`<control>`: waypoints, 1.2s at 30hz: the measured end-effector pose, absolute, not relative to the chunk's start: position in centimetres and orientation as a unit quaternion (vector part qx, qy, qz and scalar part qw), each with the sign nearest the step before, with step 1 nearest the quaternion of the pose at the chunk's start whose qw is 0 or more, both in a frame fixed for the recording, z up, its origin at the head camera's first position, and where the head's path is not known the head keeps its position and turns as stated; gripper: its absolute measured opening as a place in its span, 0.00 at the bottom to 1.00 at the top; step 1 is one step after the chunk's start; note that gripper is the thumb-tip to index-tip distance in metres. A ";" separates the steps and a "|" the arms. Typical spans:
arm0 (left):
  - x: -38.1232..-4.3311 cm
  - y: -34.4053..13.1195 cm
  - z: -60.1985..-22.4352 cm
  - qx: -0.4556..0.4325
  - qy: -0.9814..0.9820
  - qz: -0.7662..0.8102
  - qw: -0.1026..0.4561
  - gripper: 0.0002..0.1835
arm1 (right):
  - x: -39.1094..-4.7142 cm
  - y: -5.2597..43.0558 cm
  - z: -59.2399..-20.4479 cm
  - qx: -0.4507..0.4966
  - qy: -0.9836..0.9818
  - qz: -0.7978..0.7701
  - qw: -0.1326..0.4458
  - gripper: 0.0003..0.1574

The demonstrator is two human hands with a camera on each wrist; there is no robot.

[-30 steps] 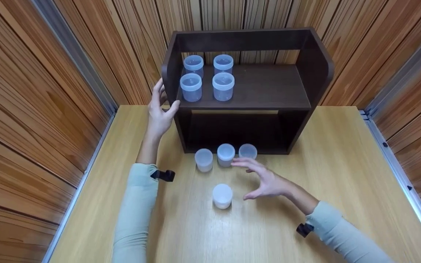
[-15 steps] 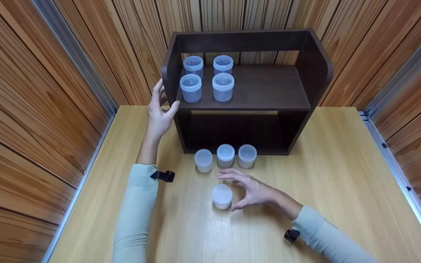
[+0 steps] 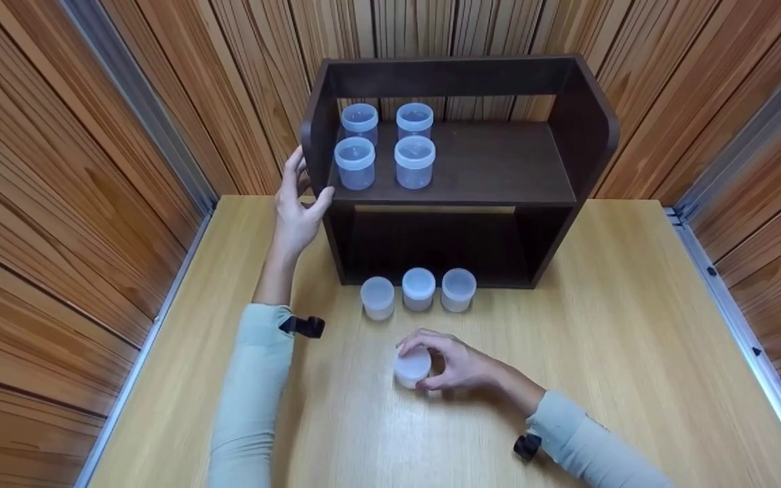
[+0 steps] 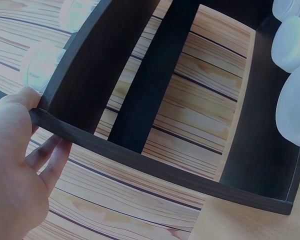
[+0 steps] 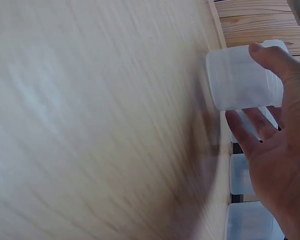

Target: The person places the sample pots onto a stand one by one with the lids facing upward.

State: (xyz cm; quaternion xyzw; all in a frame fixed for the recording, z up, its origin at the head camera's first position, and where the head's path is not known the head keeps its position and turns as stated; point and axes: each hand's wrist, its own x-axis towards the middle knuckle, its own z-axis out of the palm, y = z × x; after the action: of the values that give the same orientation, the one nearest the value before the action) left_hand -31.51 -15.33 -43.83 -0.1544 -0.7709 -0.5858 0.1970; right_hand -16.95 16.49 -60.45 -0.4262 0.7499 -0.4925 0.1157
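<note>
Right hand (image 3: pixel 455 362) has thumb and fingers curled round front cup (image 3: pixel 412 366), thumb on near side, fingertips on far side. Front cup looks upright, on worktop (image 3: pixel 621 325), near row of three cups (image 3: pixel 418 288) but apart from it. Hard to tell if base touches wood. Left hand (image 3: pixel 297 213) grips side of shelf (image 3: pixel 499 163), thumb at front edge. Best way, probably: squeeze softly, lift straight up, clear other cups, hold shelf steady.
</note>
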 end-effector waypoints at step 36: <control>-31.6 -15.4 -43.9 -0.157 -0.776 -0.576 0.203 0.41 | -17.7 17.9 -57.1 -0.420 0.731 -0.537 0.017 0.31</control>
State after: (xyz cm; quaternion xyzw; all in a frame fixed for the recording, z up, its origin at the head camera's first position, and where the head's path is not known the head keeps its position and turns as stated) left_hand -31.61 -15.41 -43.89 -0.1572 -0.7760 -0.5761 0.2032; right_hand -17.70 17.92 -57.11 -0.4202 0.7313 -0.5369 0.0170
